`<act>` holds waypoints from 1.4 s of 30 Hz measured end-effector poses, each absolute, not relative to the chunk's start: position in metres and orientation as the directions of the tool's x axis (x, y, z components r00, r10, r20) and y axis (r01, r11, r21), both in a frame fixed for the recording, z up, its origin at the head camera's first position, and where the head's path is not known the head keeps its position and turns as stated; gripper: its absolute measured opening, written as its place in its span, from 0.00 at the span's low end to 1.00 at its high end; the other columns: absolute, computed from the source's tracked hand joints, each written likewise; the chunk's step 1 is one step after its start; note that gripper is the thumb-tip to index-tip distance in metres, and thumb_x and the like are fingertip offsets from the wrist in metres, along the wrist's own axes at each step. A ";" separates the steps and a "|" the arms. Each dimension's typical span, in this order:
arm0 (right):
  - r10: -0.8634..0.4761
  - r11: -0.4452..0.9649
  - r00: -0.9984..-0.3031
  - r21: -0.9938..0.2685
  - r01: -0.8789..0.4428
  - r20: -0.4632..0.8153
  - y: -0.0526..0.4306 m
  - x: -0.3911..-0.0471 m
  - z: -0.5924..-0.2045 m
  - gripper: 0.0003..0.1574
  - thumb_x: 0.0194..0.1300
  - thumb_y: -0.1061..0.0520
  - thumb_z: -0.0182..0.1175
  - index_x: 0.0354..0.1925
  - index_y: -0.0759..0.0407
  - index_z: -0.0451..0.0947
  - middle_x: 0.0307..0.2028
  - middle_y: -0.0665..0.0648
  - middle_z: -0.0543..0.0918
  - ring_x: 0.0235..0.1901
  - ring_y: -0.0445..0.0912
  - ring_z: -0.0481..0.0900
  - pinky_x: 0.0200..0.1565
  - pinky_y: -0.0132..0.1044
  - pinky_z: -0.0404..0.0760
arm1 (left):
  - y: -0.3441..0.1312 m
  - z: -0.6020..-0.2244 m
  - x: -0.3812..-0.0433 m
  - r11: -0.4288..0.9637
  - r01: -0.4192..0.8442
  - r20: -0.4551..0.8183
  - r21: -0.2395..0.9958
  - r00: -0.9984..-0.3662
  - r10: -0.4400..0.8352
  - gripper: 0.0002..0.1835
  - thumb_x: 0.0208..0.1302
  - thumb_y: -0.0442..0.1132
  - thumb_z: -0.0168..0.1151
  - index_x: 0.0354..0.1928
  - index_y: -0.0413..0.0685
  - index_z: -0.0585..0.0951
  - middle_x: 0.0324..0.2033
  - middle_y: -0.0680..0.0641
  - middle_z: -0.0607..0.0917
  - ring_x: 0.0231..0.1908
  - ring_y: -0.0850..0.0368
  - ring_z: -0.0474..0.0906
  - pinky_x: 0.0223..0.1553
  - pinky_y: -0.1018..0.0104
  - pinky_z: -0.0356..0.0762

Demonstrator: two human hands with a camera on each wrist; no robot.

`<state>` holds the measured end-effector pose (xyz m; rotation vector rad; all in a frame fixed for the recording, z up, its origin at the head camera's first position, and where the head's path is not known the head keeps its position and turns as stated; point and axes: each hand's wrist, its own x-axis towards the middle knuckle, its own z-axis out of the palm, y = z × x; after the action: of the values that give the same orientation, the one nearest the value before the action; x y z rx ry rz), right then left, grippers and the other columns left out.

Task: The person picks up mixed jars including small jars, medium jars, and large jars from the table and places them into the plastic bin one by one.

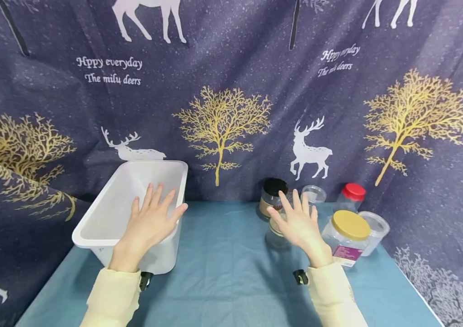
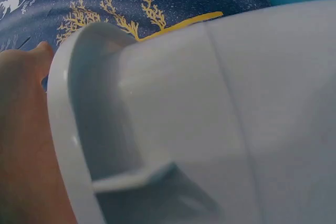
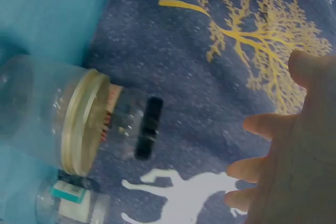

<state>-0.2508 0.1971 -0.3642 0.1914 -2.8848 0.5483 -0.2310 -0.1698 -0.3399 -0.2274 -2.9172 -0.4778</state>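
Note:
With fingers spread, my left hand (image 1: 147, 225) is held above the near right side of a white plastic bin (image 1: 96, 227), hiding part of its rim; in the left wrist view the bin's outer wall (image 2: 184, 103) fills most of the frame beside that hand (image 2: 26, 129). My right hand (image 1: 300, 227), fingers also spread, hovers near a clear jar with a gold lid (image 1: 276, 236) and partly covers it. Beyond stands a black-lidded jar (image 1: 272, 200). The right wrist view shows the gold-lidded jar (image 3: 47, 114) apart from my fingers (image 3: 262, 124). Neither hand holds anything.
Right of my right hand stand a yellow-lidded jar (image 1: 346, 231) with a purple label, a red-lidded jar (image 1: 350, 197) and a clear tub (image 1: 374, 229). Another clear container (image 1: 314, 194) is behind. Blue cloth covers the table (image 1: 227, 263); a patterned curtain (image 1: 239, 59) hangs at the back.

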 end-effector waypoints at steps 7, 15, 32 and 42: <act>-0.065 0.917 -0.960 -0.362 -0.165 0.273 0.218 -0.236 -0.349 0.49 0.70 0.25 0.38 0.76 0.52 0.54 0.74 0.70 0.46 0.73 0.66 0.31 0.63 0.70 0.35 | -0.175 -0.340 -0.225 0.925 0.203 0.208 0.321 -0.968 0.141 0.46 0.69 0.73 0.28 0.75 0.47 0.59 0.74 0.34 0.49 0.73 0.38 0.30 0.65 0.32 0.31; -0.041 0.906 -0.950 -0.390 -0.165 0.308 0.244 -0.224 -0.340 0.48 0.70 0.26 0.42 0.75 0.53 0.56 0.73 0.73 0.49 0.72 0.68 0.32 0.63 0.70 0.37 | -0.186 -0.333 -0.219 0.919 0.226 0.211 0.323 -0.964 0.162 0.43 0.71 0.70 0.31 0.74 0.45 0.60 0.73 0.31 0.50 0.73 0.36 0.31 0.64 0.30 0.35; 0.047 0.877 -0.935 -0.462 -0.129 0.351 0.326 -0.202 -0.354 0.45 0.73 0.37 0.50 0.76 0.58 0.51 0.70 0.80 0.47 0.70 0.74 0.32 0.56 0.78 0.37 | -0.241 -0.329 -0.210 0.930 0.179 0.222 0.322 -0.969 0.109 0.41 0.75 0.64 0.34 0.71 0.36 0.62 0.70 0.25 0.53 0.71 0.27 0.36 0.61 0.27 0.41; 0.006 0.849 -0.895 -0.476 -0.231 0.446 0.357 -0.200 -0.382 0.42 0.72 0.47 0.57 0.71 0.70 0.55 0.65 0.83 0.55 0.66 0.76 0.46 0.62 0.72 0.43 | -0.279 -0.336 -0.200 0.911 0.119 0.186 0.394 -0.981 0.047 0.42 0.75 0.64 0.35 0.71 0.31 0.59 0.70 0.23 0.50 0.71 0.29 0.30 0.59 0.25 0.38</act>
<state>-0.1997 0.3570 -0.3818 0.1663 -2.5861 0.7422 -0.1999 -0.2786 -0.3356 -0.1268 -2.9015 -0.6147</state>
